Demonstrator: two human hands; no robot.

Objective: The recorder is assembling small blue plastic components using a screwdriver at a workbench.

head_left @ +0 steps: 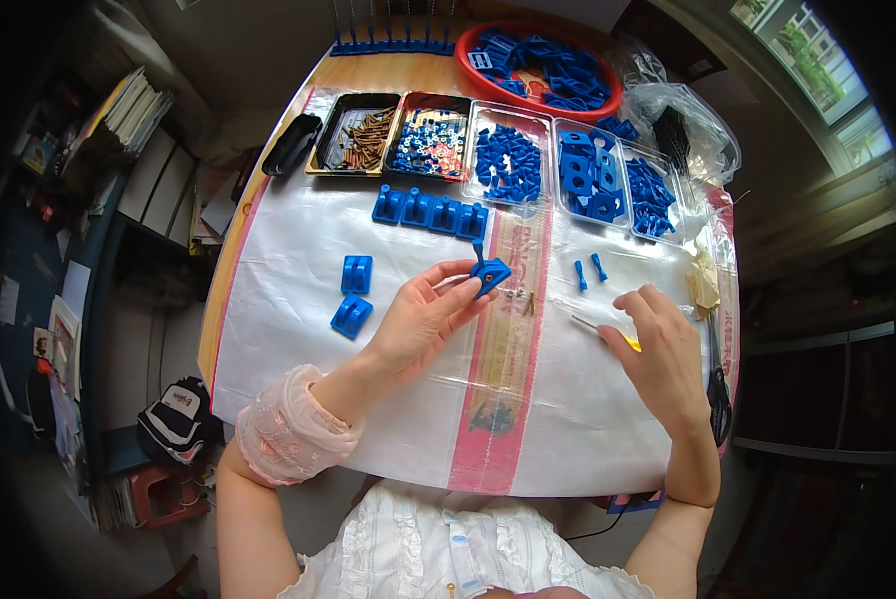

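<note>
The left hand [416, 321] pinches a blue part [492, 276] above the middle of the table [398, 66]; the right hand [665, 351] curls over a yellow-handled screwdriver [633, 343] toward the right edge, its grip unclear. A white sheet [408, 429] covers the surface, trays [348, 174] lining its far side. Near the far right corner stands a red basin [463, 70]. Beyond the right edge is a window [828, 65]; beyond the left, a backpack [175, 421].

Held blue part [492, 278]: smooth plastic is seen, faintly glossy.
Screwdriver [633, 343]: bare metal is shown at the shaft, yellow plastic at the handle.
Screws [370, 138]: brassy metal, dully lit.
Basin [613, 98]: glossy red plastic.
Table cover [608, 429]: woven-looking white plastic, creased, overlaid partly with shiny film.
Tabletop [388, 72]: pale wood, smooth.
Sleeve cuff [298, 424]: pink cloth, gathered.
</note>
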